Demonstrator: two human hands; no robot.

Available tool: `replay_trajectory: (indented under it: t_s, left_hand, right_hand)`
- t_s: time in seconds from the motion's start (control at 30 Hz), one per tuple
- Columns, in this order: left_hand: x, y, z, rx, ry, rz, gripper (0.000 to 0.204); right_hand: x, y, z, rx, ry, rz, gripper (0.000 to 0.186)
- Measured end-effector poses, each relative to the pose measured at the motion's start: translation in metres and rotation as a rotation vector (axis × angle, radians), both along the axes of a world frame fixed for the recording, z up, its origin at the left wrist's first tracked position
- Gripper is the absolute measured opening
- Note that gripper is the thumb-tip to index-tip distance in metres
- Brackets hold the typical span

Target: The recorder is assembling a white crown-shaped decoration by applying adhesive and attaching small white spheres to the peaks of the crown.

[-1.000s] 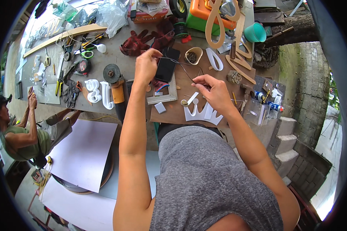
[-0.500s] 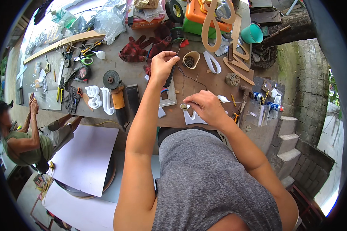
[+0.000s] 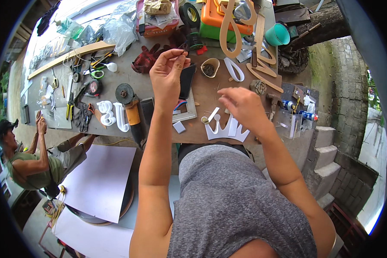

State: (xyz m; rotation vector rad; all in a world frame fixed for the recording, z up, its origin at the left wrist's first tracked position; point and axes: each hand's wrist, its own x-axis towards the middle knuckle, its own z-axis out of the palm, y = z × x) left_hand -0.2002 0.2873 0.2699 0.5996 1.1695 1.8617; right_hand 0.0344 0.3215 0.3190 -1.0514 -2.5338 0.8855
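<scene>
My left hand (image 3: 168,77) is raised over the table, thumb and fingers pinched together; whatever lies between the tips is too small to make out. Below its wrist lies a black phone (image 3: 187,82) at the corner of a pale frame. My right hand (image 3: 245,106) hovers with its fingers apart, nothing visible in them. Just under it, at the table's near edge, rests a white crown-shaped cutout (image 3: 222,134) with upright strips and round tips. A small round disc (image 3: 204,120) sits at its left point. Beyond stands a cream cup (image 3: 210,68) of small dark pieces.
On the left lie an angle grinder (image 3: 131,107), white letter cutouts (image 3: 112,115), pliers (image 3: 70,105) and a tape measure (image 3: 93,87). A toolbox (image 3: 210,30), wooden letters (image 3: 262,71) and a green bucket (image 3: 277,34) stand far off. A co-worker (image 3: 34,163) stands at left.
My right hand has lifted away from the crown cutout, uncovering more of it. My left hand has shifted slightly left, and the dark wire between the hands no longer shows.
</scene>
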Motion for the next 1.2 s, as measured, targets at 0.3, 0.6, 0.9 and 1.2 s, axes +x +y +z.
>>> replay_trajectory:
  t_s: [0.3, 0.6, 0.9, 1.2]
  left_hand:
    - [0.048, -0.006, -0.003, 0.045, 0.581, -0.109, 0.019]
    - [0.036, -0.047, -0.023, -0.077, 0.947, -0.118, 0.015]
    - [0.076, -0.111, -0.046, -0.227, 1.418, -0.245, 0.03]
    - [0.077, -0.131, -0.109, -0.345, 1.458, -0.347, 0.013]
  right_hand:
    - [-0.015, 0.033, 0.054, -0.798, 0.453, -0.02, 0.026]
    - [0.034, 0.003, -0.005, -1.095, 0.192, -0.049, 0.015]
    - [0.02, -0.039, -0.096, -0.7, -0.075, -0.09, 0.013]
    - [0.014, -0.063, -0.16, -0.796, 0.0, -0.228, 0.013]
